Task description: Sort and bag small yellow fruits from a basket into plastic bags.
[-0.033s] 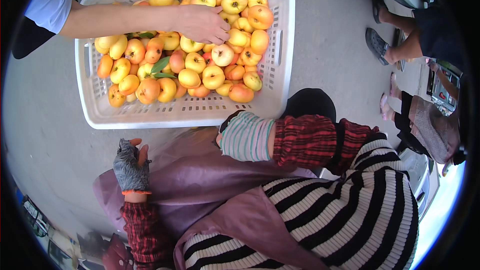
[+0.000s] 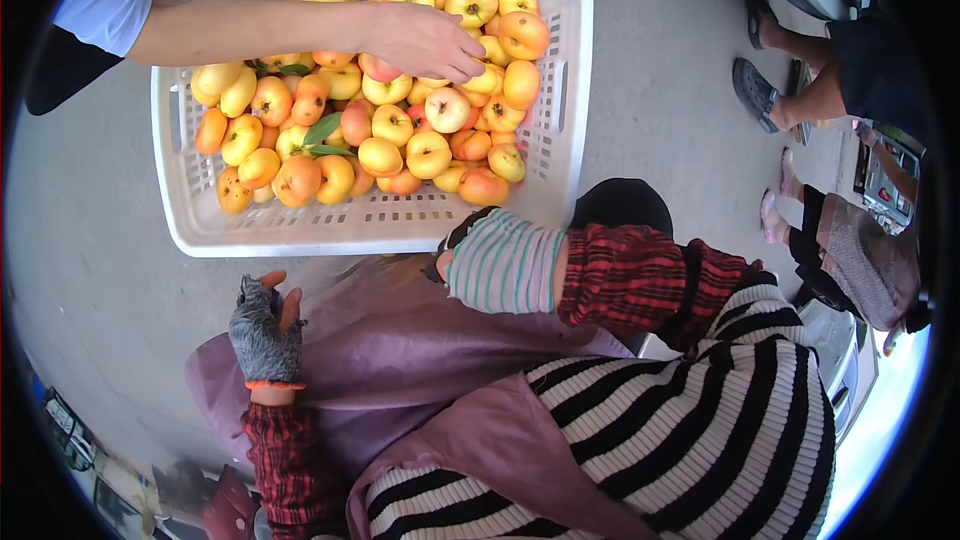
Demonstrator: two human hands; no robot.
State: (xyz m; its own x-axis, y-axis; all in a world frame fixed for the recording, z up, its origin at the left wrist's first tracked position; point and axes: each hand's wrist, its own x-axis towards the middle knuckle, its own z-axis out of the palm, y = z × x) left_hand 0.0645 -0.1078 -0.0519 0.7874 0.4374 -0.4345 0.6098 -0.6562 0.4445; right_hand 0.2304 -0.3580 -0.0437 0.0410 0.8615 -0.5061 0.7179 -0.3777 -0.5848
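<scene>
My left hand (image 2: 268,328) wears a grey knit glove with an orange cuff and bare fingertips. It is raised in front of the crate's near left part, thumb and a finger apart, holding nothing visible. My right hand (image 2: 505,265), in a white-and-teal striped glove with a dark finger part, is at the near rim of a white plastic crate (image 2: 330,245); its fingers are mostly hidden. Inside the crate lie many yellow-orange flat peaches (image 2: 428,155) and some green leaves (image 2: 322,130). Another person's hand (image 2: 425,40) reaches in from the left, over the fruit.
A mauve apron (image 2: 380,350) covers my lap, and clear plastic film (image 2: 345,285) lies between it and the crate. The crate stands above grey concrete ground (image 2: 90,210). On the right are another person's dark clog (image 2: 755,90) and a further person in pink shoes (image 2: 772,215).
The other person's hand has shifted slightly right and away from me over the peaches. My right hand has moved a little to the right and up; my left hand has barely moved.
</scene>
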